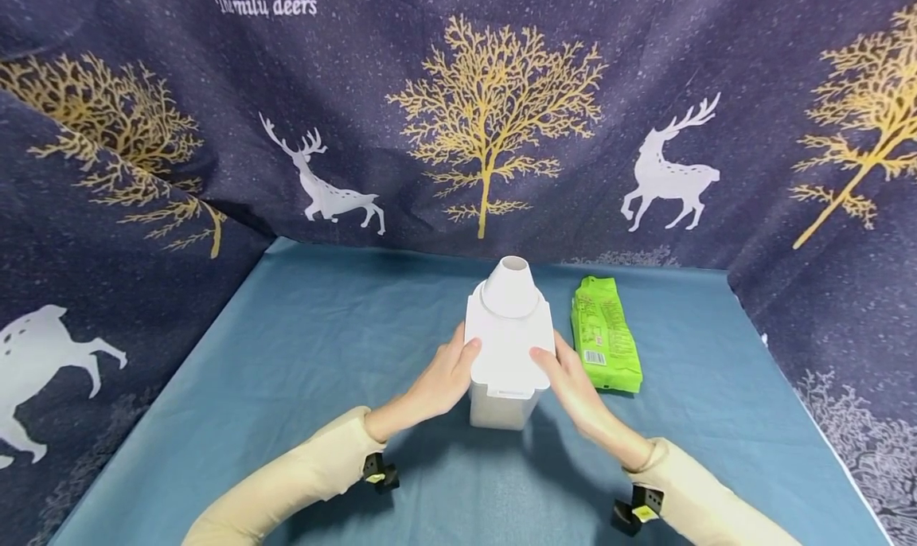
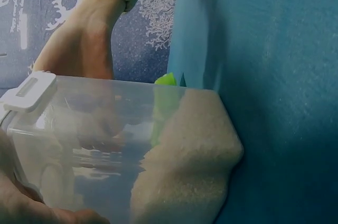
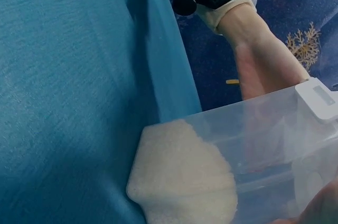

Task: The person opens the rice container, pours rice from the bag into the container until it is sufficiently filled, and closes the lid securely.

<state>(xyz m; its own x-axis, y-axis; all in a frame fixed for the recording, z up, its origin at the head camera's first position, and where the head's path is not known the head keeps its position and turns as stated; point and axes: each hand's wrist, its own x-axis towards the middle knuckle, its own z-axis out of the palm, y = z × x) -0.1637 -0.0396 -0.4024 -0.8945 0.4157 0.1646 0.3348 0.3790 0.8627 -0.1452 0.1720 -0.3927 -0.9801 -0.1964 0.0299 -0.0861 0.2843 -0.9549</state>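
Note:
A clear plastic container [image 1: 509, 347] with a white lid and a cone-shaped spout [image 1: 510, 287] stands mid-table on the blue cloth [image 1: 286, 355]. My left hand [image 1: 444, 379] grips its left side with the thumb on the lid edge. My right hand [image 1: 573, 383] grips the right side the same way. In the left wrist view the container [image 2: 105, 145] holds a sloped heap of white grains [image 2: 185, 166], and the right hand [image 2: 84, 44] shows beyond it. The right wrist view shows the container [image 3: 264, 129], the grains [image 3: 185, 182] and the left wrist [image 3: 259, 49] behind.
A green packet [image 1: 605, 335] lies flat just right of the container, close to my right hand. A dark cloth [image 1: 487, 132] printed with deer and golden trees walls in the table at the back and both sides. A white latch [image 2: 29, 91] sits on the lid's near edge.

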